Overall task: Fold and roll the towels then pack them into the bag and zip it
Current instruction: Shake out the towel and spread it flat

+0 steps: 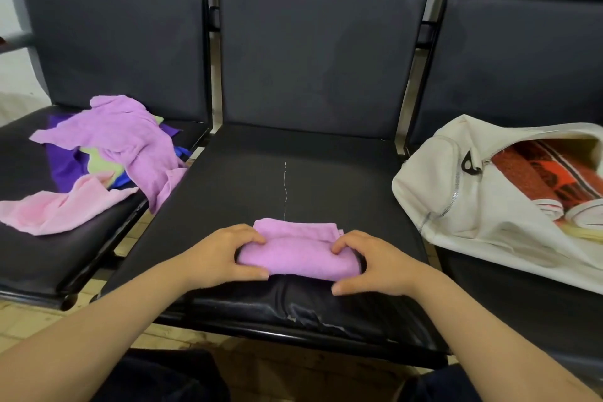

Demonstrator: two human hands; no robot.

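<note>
Nearest the camera, two bare forearms reach forward over the front edge of the middle seat [326, 173], whose black cover is wrinkled and cracked along that edge. The left hand [225, 254] and the right hand [372, 263] grasp the two ends of a lilac towel roll [298, 258], fingers curled over the top and thumbs pressed along its near side. The roll lies across the front part of the seat, and a flat, still unrolled strip of the same towel shows just behind it. A thin pale thread [285, 188] runs from that strip away toward the middle of the seat.

Further back on the left seat [29, 258] lies a loose pile of towels [107, 153]: lilac on top, pink hanging toward the front, purple, pale green and blue beneath.

On the right seat rests a white bag [470, 206], its zipper undone and its mouth gaping. Inside it sit rolled towels [541, 179] in orange, red and black, with white edges showing.

Behind all three seats rise dark padded backrests [319, 52].
</note>
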